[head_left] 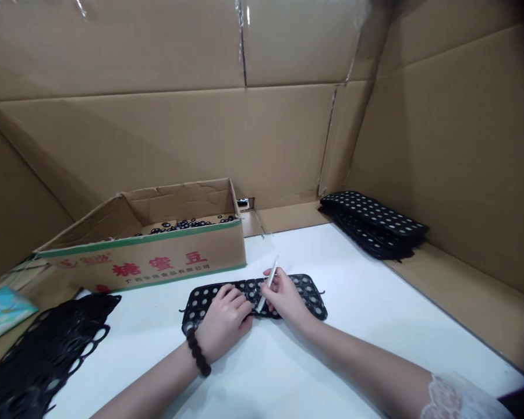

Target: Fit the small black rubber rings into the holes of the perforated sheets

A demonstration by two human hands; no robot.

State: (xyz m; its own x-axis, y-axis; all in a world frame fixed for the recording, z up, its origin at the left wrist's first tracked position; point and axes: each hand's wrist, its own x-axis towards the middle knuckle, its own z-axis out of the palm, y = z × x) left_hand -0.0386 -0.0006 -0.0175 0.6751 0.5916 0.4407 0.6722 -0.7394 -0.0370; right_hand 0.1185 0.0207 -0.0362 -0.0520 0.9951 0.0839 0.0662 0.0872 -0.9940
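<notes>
Lace cuff [448,398] at lower right, on my right forearm; dark beaded bracelet [198,353] on my left wrist. Heap of black ring-edged pieces [52,349] at near left, floppy-looking, partly off frame, beside a blue-white packet [9,311]. Left hand [227,320] lies on the black dotted panel [310,291], fingers bent; can't tell if it grips or just presses. Right hand [286,297] narrow, pinching a slim white pen-like tool [262,301], tilted, lower end at the panel. Panel lies flat, long side across me, mid white surface [288,250]. Judged light, thin, bendy, likely to slide when pushed; hold flat near the middle, lift by both short ends, mind the small end loops. Tool light, stiff, maybe slick; take mid-shaft. Behind left: open carton [227,247], small black rings [187,224] inside, front wall blocking a low reach. Far right: stacked dotted panels [371,221]. Cardboard wall [179,134] closes the back.
</notes>
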